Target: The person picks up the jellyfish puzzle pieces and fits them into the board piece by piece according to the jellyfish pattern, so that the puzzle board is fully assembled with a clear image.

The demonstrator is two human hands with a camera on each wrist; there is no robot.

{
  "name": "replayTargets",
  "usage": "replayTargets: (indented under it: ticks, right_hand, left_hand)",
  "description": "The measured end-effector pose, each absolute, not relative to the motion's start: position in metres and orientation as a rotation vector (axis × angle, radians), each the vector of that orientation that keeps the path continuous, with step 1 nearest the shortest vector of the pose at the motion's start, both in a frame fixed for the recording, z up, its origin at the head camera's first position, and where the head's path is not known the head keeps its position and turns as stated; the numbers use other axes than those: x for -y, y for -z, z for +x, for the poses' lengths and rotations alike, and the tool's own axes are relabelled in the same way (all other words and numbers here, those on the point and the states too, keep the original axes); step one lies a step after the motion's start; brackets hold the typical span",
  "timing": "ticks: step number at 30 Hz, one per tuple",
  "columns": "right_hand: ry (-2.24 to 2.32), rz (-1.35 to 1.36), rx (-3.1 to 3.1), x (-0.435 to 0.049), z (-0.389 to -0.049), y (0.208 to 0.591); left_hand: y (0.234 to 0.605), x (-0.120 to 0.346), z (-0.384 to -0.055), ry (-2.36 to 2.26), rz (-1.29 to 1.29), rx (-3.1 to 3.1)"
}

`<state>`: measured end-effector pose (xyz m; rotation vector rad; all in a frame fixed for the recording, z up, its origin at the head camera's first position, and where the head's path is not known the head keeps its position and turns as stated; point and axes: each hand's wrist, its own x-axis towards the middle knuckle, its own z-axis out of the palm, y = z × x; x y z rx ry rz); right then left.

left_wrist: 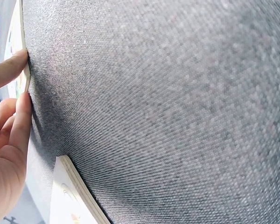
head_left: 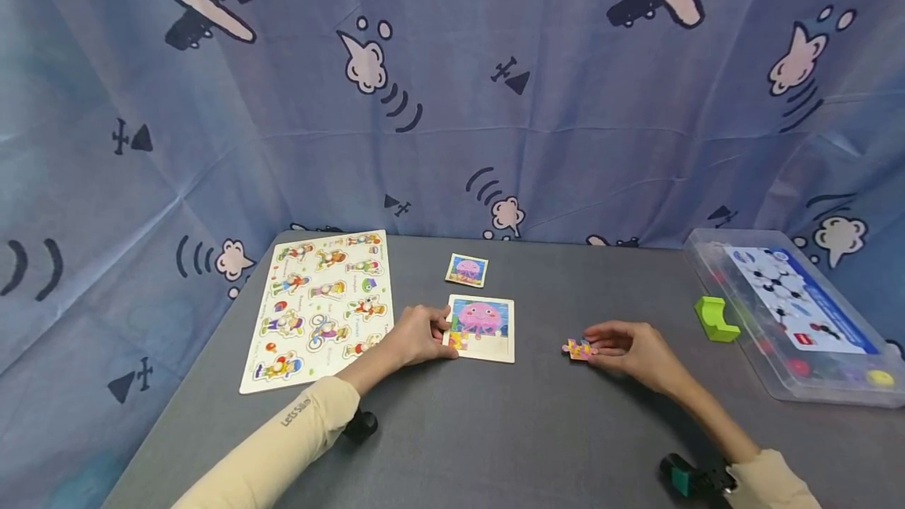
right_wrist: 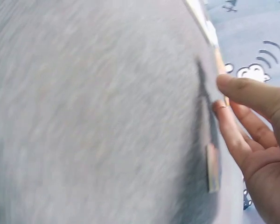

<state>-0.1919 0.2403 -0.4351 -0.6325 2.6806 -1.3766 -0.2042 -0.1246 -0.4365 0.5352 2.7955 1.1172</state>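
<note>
My left hand (head_left: 423, 336) holds the left edge of a small jigsaw tray (head_left: 502, 350), which shows a pink jellyfish picture along the top and a piece at its lower left. The left wrist view shows thumb and fingers on the edge of this tray (left_wrist: 26, 79). To the right, my right hand (head_left: 632, 352) pinches a pink-and-yellow jigsaw piece (head_left: 578, 349) between thumb and fingertips. The right wrist view, partly blurred, shows the held piece (right_wrist: 219, 60) edge-on, and another small piece (right_wrist: 213, 168) on the table below the fingers.
A small jellyfish picture card (head_left: 467, 270) lies behind the tray. At the left is a large board of cartoon figures (head_left: 321, 301). On the right are a green curved block (head_left: 716, 319) and a clear plastic case (head_left: 771, 368). A patterned curtain (head_left: 438, 179) hangs behind the grey table (head_left: 495, 438).
</note>
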Motion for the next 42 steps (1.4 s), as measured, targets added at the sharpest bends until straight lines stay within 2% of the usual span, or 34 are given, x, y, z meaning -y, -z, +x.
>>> replayTargets:
  ticks: [14,42]
  right_hand:
    - [1.697,-0.385,-2.434,-0.223,-0.190,0.432]
    - [1.883,-0.397,-2.286,-0.168,-0.197,0.448]
  left_hand:
    - [0.438,0.124,-0.204,-1.141,0.536,-2.805]
    - [0.437,0.125,-0.204,-1.115,0.541,-2.806]
